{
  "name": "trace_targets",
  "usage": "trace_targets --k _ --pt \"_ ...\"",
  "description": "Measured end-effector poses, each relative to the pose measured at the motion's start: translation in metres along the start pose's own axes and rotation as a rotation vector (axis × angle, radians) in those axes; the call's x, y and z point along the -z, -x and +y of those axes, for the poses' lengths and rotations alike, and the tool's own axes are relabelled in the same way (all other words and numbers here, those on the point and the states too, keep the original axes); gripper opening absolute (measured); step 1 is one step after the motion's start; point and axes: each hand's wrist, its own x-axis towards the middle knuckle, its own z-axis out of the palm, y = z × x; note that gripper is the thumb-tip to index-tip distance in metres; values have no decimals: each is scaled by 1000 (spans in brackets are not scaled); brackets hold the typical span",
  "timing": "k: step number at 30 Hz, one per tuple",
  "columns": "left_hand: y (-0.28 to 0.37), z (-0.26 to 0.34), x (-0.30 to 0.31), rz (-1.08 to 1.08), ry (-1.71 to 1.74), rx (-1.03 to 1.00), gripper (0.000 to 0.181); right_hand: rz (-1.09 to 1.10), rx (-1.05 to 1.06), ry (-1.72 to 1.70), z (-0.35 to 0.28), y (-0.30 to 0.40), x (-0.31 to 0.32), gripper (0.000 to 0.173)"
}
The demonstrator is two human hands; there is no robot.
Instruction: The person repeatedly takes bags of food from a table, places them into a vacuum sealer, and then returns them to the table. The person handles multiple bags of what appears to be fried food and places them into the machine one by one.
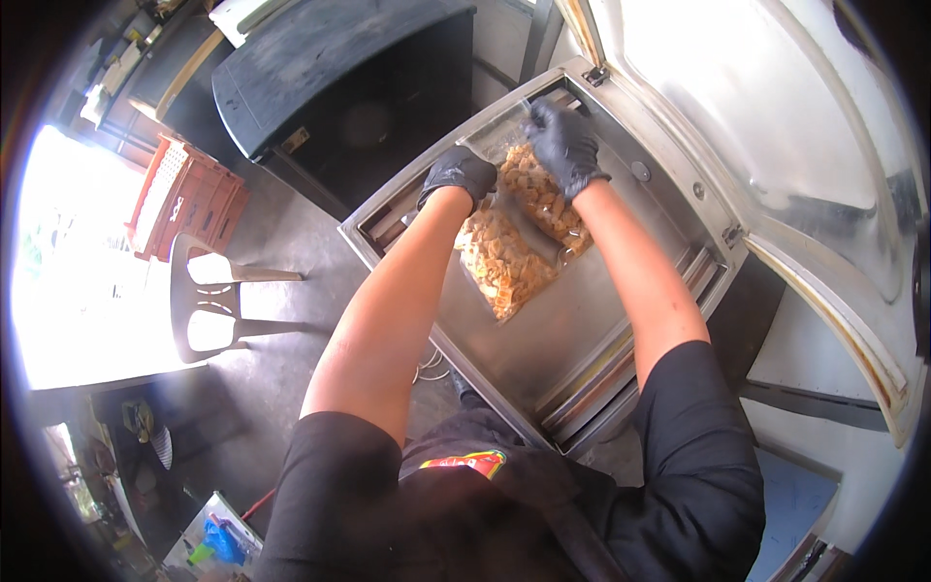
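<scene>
Before me stands a vacuum chamber sealer with a steel chamber (pixel 509 364) and a raised clear lid (pixel 807 145). Inside lie two clear plastic bags of orange-brown food pieces, side by side: the left bag (pixel 505 265) and the right bag (pixel 542 189). A dark curved band (pixel 529 227) shows between them. My left hand (pixel 460 174), in a black glove, is closed at the upper end of the left bag; its fingertips are hidden. Also gloved in black, my right hand (pixel 564 142) pinches the upper end of the right bag by the chamber's far corner.
A dark cabinet with a curved top (pixel 327 65) stands beyond the sealer. On the floor at left are orange plastic crates (pixel 193 200) and a plastic chair (pixel 211 291). A bar (pixel 596 385) runs along the chamber's near-right side. At lower left sits a white tray (pixel 193 535) with small items.
</scene>
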Motion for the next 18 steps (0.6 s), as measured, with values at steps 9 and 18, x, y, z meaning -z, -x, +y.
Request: trace_targets --k 9,18 --pt "16 8 -1 226 -279 -180 27 -335 245 229 32 16 -47 55" --pt "15 -23 -33 291 -355 -609 44 -543 151 480 -1 3 -20 66"
